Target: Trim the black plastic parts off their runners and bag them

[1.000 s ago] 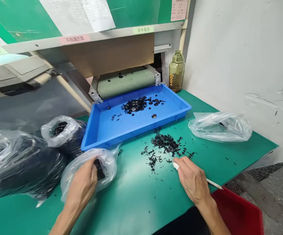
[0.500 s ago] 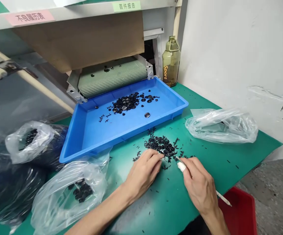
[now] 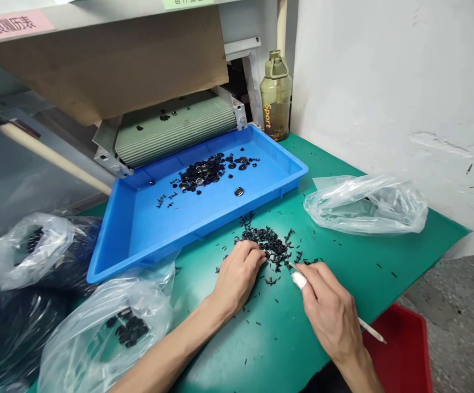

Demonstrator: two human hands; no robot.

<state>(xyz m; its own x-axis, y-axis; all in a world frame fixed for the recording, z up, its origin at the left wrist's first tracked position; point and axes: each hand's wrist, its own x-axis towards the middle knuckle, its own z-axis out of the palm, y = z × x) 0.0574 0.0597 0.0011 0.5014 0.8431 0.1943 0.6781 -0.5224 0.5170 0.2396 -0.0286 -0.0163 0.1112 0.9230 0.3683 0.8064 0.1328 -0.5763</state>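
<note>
A heap of small black plastic pieces (image 3: 270, 243) lies on the green table (image 3: 343, 256) in front of a blue tray (image 3: 147, 218). My left hand (image 3: 237, 275) rests at the heap's left edge, fingertips curled onto the pieces; whether it holds any I cannot tell. My right hand (image 3: 329, 311), with a white wrap on the forefinger, grips a thin white stick (image 3: 370, 329) whose tip points into the heap. Black round parts (image 3: 202, 173) lie at the back of the tray.
A ribbed conveyor (image 3: 171, 128) feeds the tray from under a cardboard flap. An olive bottle (image 3: 276, 98) stands by the wall. Clear bags lie at right (image 3: 366, 204) and front left (image 3: 106, 333); dark filled bags (image 3: 28, 256) are at left. A red bin (image 3: 401, 349) sits below the table edge.
My left hand left the front-left bag and moved right to the heap of black pieces. My right hand shifted slightly toward the heap with the stick. The view dropped and drifted right.
</note>
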